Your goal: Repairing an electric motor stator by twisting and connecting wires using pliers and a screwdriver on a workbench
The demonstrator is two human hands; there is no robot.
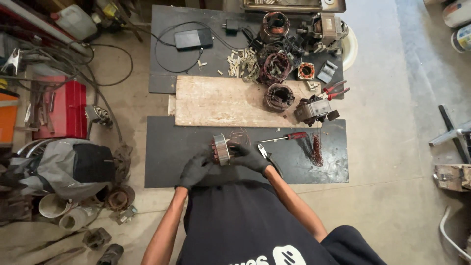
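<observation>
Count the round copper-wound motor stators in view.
4, maybe more hidden in the clutter. One steel-ringed stator held in both gloved hands; one dark stator on the pale wooden board; one behind it; one at the far edge.

Even, soft daylight fills the frame; shadows are faint, focus is sharp, and wide-angle distortion bends the edges.

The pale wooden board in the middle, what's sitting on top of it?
On the wooden board a wound motor stator stands near its right end, and a motor part overlaps the right edge. The surface beneath them is hidden.
</observation>
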